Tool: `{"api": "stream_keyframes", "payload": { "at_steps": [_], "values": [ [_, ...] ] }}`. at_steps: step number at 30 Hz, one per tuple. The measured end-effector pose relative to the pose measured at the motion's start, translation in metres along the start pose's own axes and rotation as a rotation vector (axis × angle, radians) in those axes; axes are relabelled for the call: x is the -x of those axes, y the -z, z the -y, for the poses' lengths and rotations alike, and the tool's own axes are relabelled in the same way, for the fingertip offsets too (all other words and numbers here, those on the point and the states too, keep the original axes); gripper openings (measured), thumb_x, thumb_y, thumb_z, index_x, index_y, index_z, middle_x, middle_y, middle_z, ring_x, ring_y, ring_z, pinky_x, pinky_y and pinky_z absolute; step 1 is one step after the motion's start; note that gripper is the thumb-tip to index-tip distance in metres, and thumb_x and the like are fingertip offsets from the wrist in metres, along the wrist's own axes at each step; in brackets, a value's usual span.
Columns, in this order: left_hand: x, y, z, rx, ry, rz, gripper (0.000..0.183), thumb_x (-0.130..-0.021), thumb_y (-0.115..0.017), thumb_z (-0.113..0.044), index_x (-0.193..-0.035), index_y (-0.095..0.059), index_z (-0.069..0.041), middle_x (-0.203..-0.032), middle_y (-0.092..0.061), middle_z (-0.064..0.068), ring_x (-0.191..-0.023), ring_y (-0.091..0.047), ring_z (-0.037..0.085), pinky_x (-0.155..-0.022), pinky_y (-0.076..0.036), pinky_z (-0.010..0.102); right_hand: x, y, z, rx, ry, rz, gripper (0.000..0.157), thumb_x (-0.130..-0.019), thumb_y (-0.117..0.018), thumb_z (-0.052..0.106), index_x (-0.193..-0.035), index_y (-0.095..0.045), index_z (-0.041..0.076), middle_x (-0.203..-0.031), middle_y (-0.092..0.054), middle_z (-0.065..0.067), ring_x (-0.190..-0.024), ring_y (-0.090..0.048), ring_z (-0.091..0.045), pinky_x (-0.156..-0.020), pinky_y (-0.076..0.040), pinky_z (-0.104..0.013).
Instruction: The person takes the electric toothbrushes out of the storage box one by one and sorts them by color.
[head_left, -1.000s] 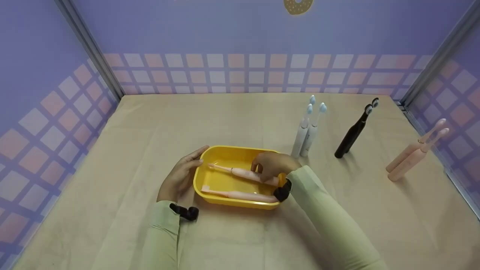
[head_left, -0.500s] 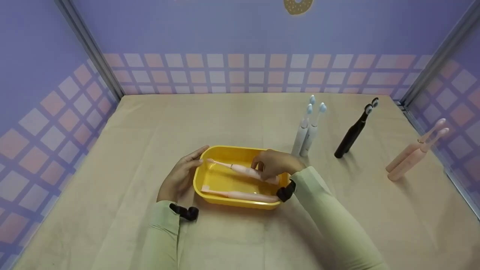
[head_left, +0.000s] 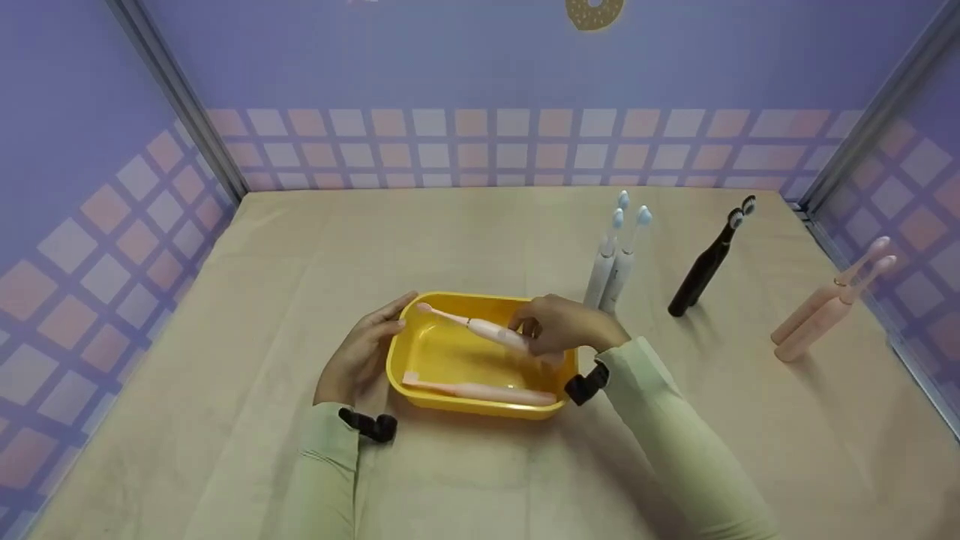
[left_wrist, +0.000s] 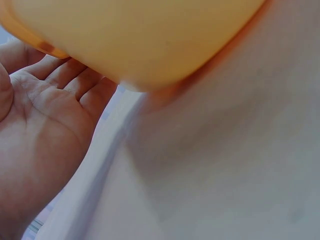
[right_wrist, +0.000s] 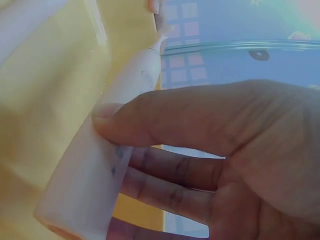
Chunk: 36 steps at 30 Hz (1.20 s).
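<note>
A yellow plastic box (head_left: 480,410) stands on the table in the head view. My left hand (head_left: 364,349) grips its left end, thumb by the rim and fingers along the outer wall (left_wrist: 140,40). Over the box's right part, my right hand (head_left: 570,324) holds a pale pink electric toothbrush (head_left: 496,333) by the handle. The brush head points left and is raised near the back-left rim. In the right wrist view, thumb and fingers pinch the handle (right_wrist: 90,175) from opposite sides. A second pink electric toothbrush (head_left: 495,391) lies inside along the front wall.
Behind my right hand several white electric toothbrushes (head_left: 602,271) stand upright. Two black ones (head_left: 705,270) are farther right. Two pink ones (head_left: 814,326) stand near the right table edge. Tiled-pattern panels (head_left: 472,146) enclose the table's back and sides.
My right hand has lifted the pink toothbrush and shifted slightly right and back, the brush head rising toward the back rim. The left hand and the box stay put.
</note>
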<state>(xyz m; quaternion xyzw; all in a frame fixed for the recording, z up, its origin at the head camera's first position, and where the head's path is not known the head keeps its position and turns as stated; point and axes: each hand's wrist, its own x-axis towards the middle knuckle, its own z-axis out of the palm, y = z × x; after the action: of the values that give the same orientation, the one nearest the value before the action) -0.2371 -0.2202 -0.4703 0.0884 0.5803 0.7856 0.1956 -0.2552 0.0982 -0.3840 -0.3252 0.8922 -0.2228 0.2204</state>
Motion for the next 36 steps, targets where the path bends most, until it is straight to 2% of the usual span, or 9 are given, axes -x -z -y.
{"api": "stream_keyframes", "payload": {
  "at_steps": [6, 9, 16, 24, 29, 36],
  "values": [
    [-0.001, 0.000, 0.000, 0.009, -0.016, 0.009, 0.055, -0.101, -0.039, -0.006, -0.154, -0.024, -0.010, -0.159, -0.025, 0.008, -0.139, -0.038, 0.025, -0.112, -0.037, 0.036, 0.004, 0.001, -0.002, -0.030, 0.029, -0.060, 0.036, -0.081, -0.069, 0.001, -0.117, -0.068, 0.004, -0.101, -0.069, -0.010, -0.087, -0.062, -0.018, -0.080, -0.056, -0.032],
    [-0.002, 0.000, 0.001, 0.009, -0.027, 0.008, 0.055, -0.101, -0.039, -0.005, -0.153, -0.023, -0.008, -0.160, -0.024, 0.007, -0.142, -0.034, 0.023, -0.114, -0.035, 0.036, 0.007, 0.002, -0.002, -0.052, 0.034, -0.098, 0.037, -0.082, -0.068, 0.001, -0.119, -0.067, 0.004, -0.102, -0.070, -0.010, -0.089, -0.063, -0.019, -0.079, -0.057, -0.032],
    [-0.002, -0.001, 0.002, 0.011, 0.000, -0.037, 0.056, -0.099, -0.042, -0.006, -0.153, -0.026, -0.008, -0.159, -0.025, 0.005, -0.140, -0.037, 0.019, -0.112, -0.036, 0.033, 0.017, 0.005, -0.003, -0.082, 0.069, -0.179, 0.037, -0.083, -0.064, 0.001, -0.120, -0.066, 0.002, -0.104, -0.070, -0.013, -0.094, -0.065, -0.023, -0.084, -0.057, -0.037],
    [-0.001, -0.001, 0.002, 0.003, 0.000, -0.037, 0.057, -0.099, -0.043, -0.008, -0.153, -0.026, -0.009, -0.159, -0.025, 0.007, -0.137, -0.042, 0.019, -0.110, -0.040, 0.033, 0.028, 0.006, -0.006, -0.110, 0.134, -0.290, 0.036, -0.082, -0.065, 0.001, -0.118, -0.066, -0.001, -0.103, -0.071, -0.014, -0.094, -0.066, -0.026, -0.086, -0.056, -0.043],
    [0.000, 0.001, 0.001, 0.005, 0.006, -0.027, 0.057, -0.100, -0.046, -0.009, -0.153, -0.026, -0.011, -0.158, -0.028, 0.007, -0.134, -0.046, 0.023, -0.106, -0.045, 0.033, 0.034, 0.005, -0.010, -0.121, 0.127, -0.358, 0.036, -0.081, -0.066, 0.000, -0.117, -0.067, 0.002, -0.100, -0.071, -0.010, -0.090, -0.065, -0.022, -0.084, -0.055, -0.040],
    [0.001, 0.000, 0.001, 0.023, 0.017, -0.023, 0.054, -0.101, -0.043, -0.010, -0.153, -0.028, -0.014, -0.157, -0.029, 0.006, -0.139, -0.039, 0.029, -0.108, -0.043, 0.034, 0.040, 0.003, -0.019, -0.196, 0.122, -0.469, 0.036, -0.081, -0.068, 0.000, -0.117, -0.067, 0.001, -0.102, -0.070, -0.011, -0.091, -0.065, -0.023, -0.088, -0.054, -0.045]
  ]
}}
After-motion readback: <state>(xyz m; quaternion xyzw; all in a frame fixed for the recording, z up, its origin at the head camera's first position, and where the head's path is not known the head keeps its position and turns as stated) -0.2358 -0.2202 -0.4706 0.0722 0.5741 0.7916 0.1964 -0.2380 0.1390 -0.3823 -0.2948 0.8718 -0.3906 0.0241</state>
